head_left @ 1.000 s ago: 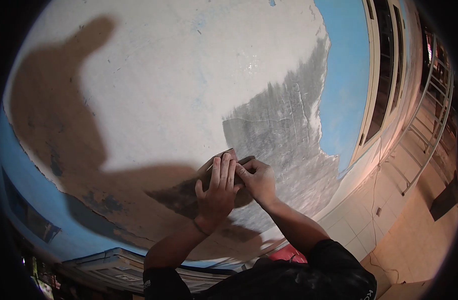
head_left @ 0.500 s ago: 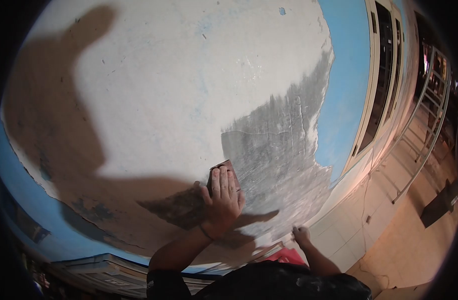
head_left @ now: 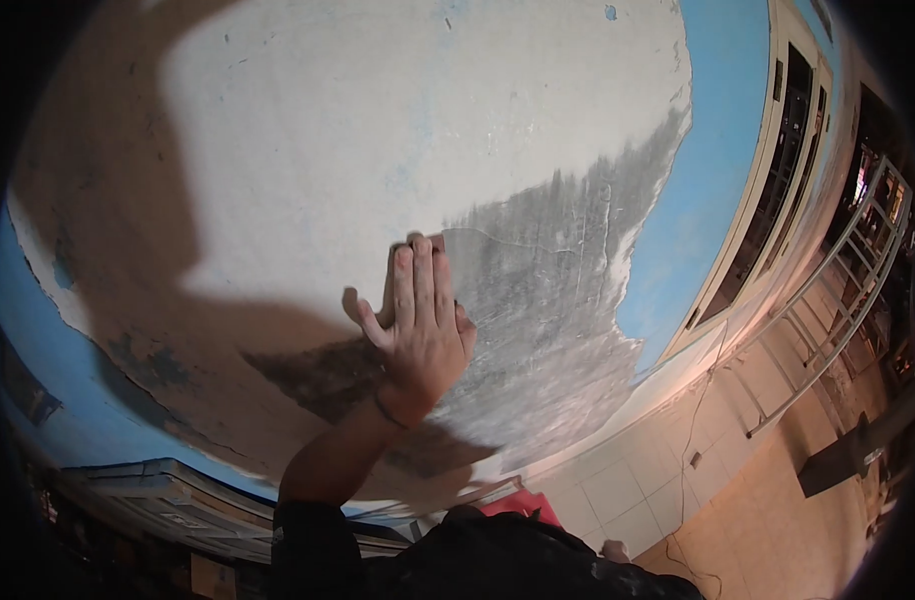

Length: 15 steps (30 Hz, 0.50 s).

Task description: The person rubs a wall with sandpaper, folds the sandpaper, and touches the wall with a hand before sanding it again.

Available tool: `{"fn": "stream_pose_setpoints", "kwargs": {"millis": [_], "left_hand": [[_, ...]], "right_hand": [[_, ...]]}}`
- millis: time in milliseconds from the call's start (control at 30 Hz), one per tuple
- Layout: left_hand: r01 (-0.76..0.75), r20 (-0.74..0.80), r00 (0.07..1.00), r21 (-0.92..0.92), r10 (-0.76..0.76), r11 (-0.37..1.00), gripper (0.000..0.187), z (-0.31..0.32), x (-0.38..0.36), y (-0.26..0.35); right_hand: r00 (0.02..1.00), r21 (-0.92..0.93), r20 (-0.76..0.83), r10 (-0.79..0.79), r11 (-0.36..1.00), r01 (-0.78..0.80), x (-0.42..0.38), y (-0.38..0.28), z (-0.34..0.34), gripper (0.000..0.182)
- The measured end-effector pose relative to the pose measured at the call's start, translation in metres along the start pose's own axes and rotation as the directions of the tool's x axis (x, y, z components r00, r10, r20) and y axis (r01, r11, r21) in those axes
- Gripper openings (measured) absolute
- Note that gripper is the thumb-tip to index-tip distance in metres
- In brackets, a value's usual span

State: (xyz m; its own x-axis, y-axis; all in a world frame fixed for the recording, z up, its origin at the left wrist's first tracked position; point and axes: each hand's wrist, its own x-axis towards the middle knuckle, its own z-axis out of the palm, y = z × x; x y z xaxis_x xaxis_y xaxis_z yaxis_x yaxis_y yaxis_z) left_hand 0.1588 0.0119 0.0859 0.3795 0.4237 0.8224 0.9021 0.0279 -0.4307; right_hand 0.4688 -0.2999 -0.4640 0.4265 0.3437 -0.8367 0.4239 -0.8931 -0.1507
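My left hand [head_left: 423,345] presses flat against the wall [head_left: 308,170], fingers pointing up and thumb tucked at the right side. Under its fingers is a brown piece of sandpaper [head_left: 438,242], mostly hidden, with one corner showing past the fingertips. It lies at the left edge of a grey, streaked patch [head_left: 538,260], next to the pale wall surface. Only a small part of my right hand [head_left: 615,550] shows, low beside my dark shirt, away from the wall; its fingers cannot be made out.
Peeling blue paint [head_left: 723,110] borders the pale area. To the right are a window frame [head_left: 763,190], a metal ladder [head_left: 828,290] and a dark post-like object [head_left: 853,455]. A cable [head_left: 686,480] runs over floor tiles. Something red [head_left: 523,505] shows near my body.
My left hand has slid up the wall with the sandpaper. My right hand has dropped back towards my body, mostly out of sight. The view has shifted a little.
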Motion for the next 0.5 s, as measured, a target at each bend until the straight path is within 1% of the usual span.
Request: {"fn": "stream_pose_setpoints", "kwargs": {"millis": [33,100,200,300,333,400,433,500], "left_hand": [[0.011,0.001,1.0,-0.023,-0.011,1.0,0.081,-0.002,0.006,-0.002],[0.028,-0.046,0.998,-0.071,-0.031,0.997,0.084,0.003,0.007,-0.001],[0.011,-0.081,0.997,-0.094,-0.018,0.995,0.089,0.016,-0.013,0.005],[-0.022,-0.085,0.996,-0.092,0.014,0.995,0.093,0.02,-0.016,0.001],[-0.029,-0.078,0.997,-0.093,0.021,0.995,0.095,0.018,-0.015,0.0],[-0.032,-0.097,0.995,-0.014,0.03,0.999,0.095,0.011,-0.001,-0.009],[-0.037,-0.106,0.994,0.027,0.039,0.999,0.095,0.009,0.003,-0.012],[-0.032,-0.083,0.996,0.019,0.033,0.999,0.093,0.01,-0.008,-0.008]], "right_hand": [[0.986,0.49,0.012,0.164,0.859,-0.148,0.017,-0.011,0.003,0.025],[0.995,0.572,-0.043,0.084,0.819,-0.045,0.004,-0.05,-0.01,0.023],[0.983,0.542,-0.154,-0.101,0.823,0.169,0.003,-0.081,-0.025,0.025],[0.975,0.61,-0.189,-0.115,0.765,0.208,0.008,-0.084,-0.028,0.026],[0.983,0.607,-0.164,-0.086,0.777,0.17,0.017,-0.074,-0.027,0.026],[0.994,0.596,-0.108,-0.026,0.798,0.086,0.039,-0.052,-0.016,0.025],[0.996,0.593,-0.077,0.036,0.805,0.017,0.027,-0.051,-0.016,0.025],[0.986,0.578,-0.013,0.164,0.806,-0.126,-0.005,-0.036,-0.017,0.025]]}}
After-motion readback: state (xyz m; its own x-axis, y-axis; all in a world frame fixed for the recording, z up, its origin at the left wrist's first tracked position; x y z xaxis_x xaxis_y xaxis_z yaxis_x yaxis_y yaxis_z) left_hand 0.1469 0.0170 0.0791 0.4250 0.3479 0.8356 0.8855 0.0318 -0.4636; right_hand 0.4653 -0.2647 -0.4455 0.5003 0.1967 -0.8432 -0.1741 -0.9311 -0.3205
